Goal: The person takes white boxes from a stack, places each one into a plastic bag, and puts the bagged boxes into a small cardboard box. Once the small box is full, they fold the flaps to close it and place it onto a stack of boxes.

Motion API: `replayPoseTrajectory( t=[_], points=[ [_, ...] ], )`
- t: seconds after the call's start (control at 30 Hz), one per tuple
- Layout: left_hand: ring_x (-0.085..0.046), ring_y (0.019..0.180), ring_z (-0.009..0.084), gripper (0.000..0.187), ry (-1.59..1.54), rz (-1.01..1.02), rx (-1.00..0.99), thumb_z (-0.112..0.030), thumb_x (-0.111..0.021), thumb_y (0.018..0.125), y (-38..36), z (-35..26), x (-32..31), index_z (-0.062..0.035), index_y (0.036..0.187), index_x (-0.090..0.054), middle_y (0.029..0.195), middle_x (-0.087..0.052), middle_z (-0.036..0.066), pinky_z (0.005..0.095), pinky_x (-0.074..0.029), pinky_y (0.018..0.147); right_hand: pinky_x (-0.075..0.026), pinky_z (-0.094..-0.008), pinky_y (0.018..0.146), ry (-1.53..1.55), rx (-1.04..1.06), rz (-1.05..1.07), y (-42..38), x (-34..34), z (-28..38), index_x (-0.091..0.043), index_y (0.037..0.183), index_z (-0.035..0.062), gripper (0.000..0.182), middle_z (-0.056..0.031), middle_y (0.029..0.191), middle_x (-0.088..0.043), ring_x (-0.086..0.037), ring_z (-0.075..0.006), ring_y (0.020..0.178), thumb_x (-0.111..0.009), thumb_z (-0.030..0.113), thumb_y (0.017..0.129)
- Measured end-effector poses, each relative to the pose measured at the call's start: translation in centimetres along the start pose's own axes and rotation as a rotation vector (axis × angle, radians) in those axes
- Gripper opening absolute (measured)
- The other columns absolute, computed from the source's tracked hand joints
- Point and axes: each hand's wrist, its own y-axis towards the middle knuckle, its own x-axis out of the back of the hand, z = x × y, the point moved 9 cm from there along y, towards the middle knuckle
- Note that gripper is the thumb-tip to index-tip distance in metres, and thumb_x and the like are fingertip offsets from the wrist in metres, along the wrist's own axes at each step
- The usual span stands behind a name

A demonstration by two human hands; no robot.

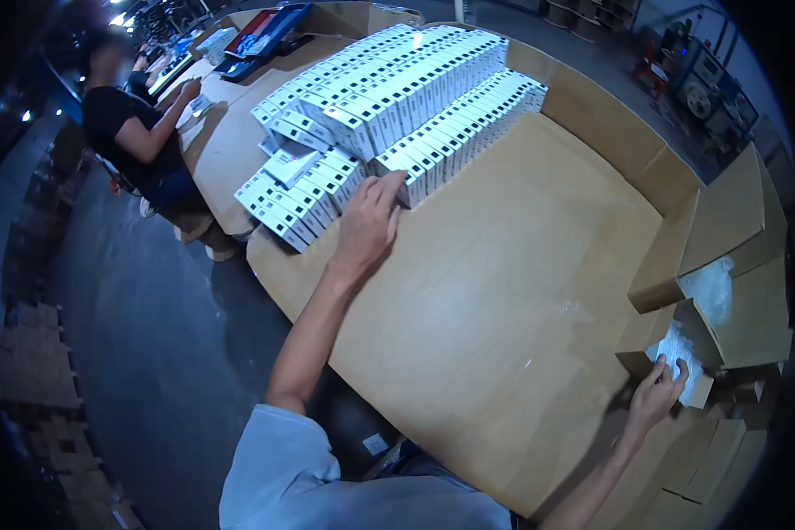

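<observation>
Small white boxes point(433, 163), each with a dark square mark, are packed in long rows and stacked in layers on the table. My left hand point(369, 223) is at the near end of the rows, its fingers bent against an end white box. A loose white box point(291, 164) lies on top of the front group. Far to the right, my right hand point(654, 402) reaches into a small open cardboard box point(638, 337). Its fingers are on the clear plastic bags point(677, 349) inside; how many they grip is hidden.
The cardboard-covered table point(495, 309) has a raised cardboard edge point(609, 124) along its far side. A larger open carton point(724, 221) with clear plastic stands at the right. At the left, a seated person point(124, 124) works near a blue-and-red tray point(261, 44).
</observation>
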Motion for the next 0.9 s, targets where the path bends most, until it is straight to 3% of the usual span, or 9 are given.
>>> replayPoseTrajectory(
  t=[0.2, 0.43, 0.53, 0.63, 0.67, 0.77, 0.9],
  points=[
    [-0.057, 0.12, 0.033, 0.058, -0.001, -0.008, -0.013, -0.003, -0.071, 0.082, 0.3, 0.6, -0.5, -0.0061, 0.138, -0.055, 0.131, -0.061, 0.014, 0.0429, -0.046, 0.104, -0.046, -0.0481, 0.103, -0.015, -0.003, 0.052, -1.3, -0.2, 0.1, -0.072, 0.124, 0.0049, 0.039, -0.0141, 0.142, -0.052, -0.053, -0.0367, 0.124, -0.055, 0.034, 0.104],
    [-0.051, 0.129, 0.0341, 0.057, 0.205, -0.308, 0.122, -0.01, -0.077, 0.081, 4.9, 3.6, 6.7, -0.0062, 0.134, -0.057, 0.14, -0.054, 0.015, 0.0482, -0.042, 0.105, -0.045, -0.0476, 0.105, -0.01, -0.023, 0.089, -1.2, -0.6, -0.1, -0.071, 0.128, 0.0056, 0.039, -0.0145, 0.142, -0.052, -0.052, -0.036, 0.126, -0.057, 0.034, 0.104],
    [-0.053, 0.126, 0.0354, 0.056, 0.279, -0.166, 0.104, -0.007, -0.076, 0.079, 6.3, 5.1, 7.0, -0.0066, 0.131, -0.057, 0.139, -0.055, 0.015, 0.0469, -0.044, 0.105, -0.046, -0.0474, 0.104, -0.01, 0.019, 0.073, -1.3, -0.7, -0.2, -0.07, 0.129, 0.0056, 0.039, -0.0141, 0.142, -0.052, -0.052, -0.0353, 0.126, -0.058, 0.033, 0.103],
    [-0.055, 0.123, 0.0363, 0.051, 0.2, -0.159, 0.026, 0.001, -0.073, 0.076, 6.1, 5.3, 7.1, -0.0063, 0.124, -0.058, 0.139, -0.055, 0.014, 0.0454, -0.046, 0.102, -0.046, -0.0469, 0.104, 0.0, 0.001, 0.072, -1.3, -0.8, -0.4, -0.07, 0.128, 0.0055, 0.038, -0.0135, 0.143, -0.052, -0.052, -0.0351, 0.126, -0.059, 0.031, 0.103],
    [-0.059, 0.117, 0.0351, 0.05, 0.191, -0.166, 0.002, 0.008, -0.071, 0.074, 5.7, 5.0, 7.1, -0.0058, 0.12, -0.058, 0.131, -0.06, 0.014, 0.0433, -0.049, 0.1, -0.046, -0.0468, 0.104, 0.012, -0.004, 0.069, -1.4, -0.8, -0.5, -0.07, 0.128, 0.005, 0.038, -0.0135, 0.143, -0.052, -0.053, -0.0354, 0.126, -0.059, 0.031, 0.102],
    [-0.062, 0.111, 0.0336, 0.05, 0.193, -0.034, 0.064, 0.01, -0.07, 0.073, 5.4, 6.5, 6.2, -0.0062, 0.118, -0.058, 0.122, -0.065, 0.014, 0.0425, -0.051, 0.097, -0.046, -0.0468, 0.104, 0.024, -0.012, 0.076, -1.3, -0.5, 0.3, -0.07, 0.127, 0.0037, 0.038, -0.0139, 0.143, -0.051, -0.053, -0.0361, 0.126, -0.061, 0.03, 0.102],
    [-0.065, 0.111, 0.0324, 0.055, 0.165, -0.138, 0.002, 0.011, -0.071, 0.072, 4.0, 5.3, 7.9, -0.006, 0.124, -0.062, 0.12, -0.067, 0.016, 0.0405, -0.052, 0.095, -0.044, -0.0472, 0.106, 0.032, 0.032, 0.061, -1.4, -1.5, -0.6, -0.068, 0.13, 0.0028, 0.039, -0.0178, 0.148, -0.048, -0.05, -0.039, 0.13, -0.064, 0.028, 0.099]
  ],
)
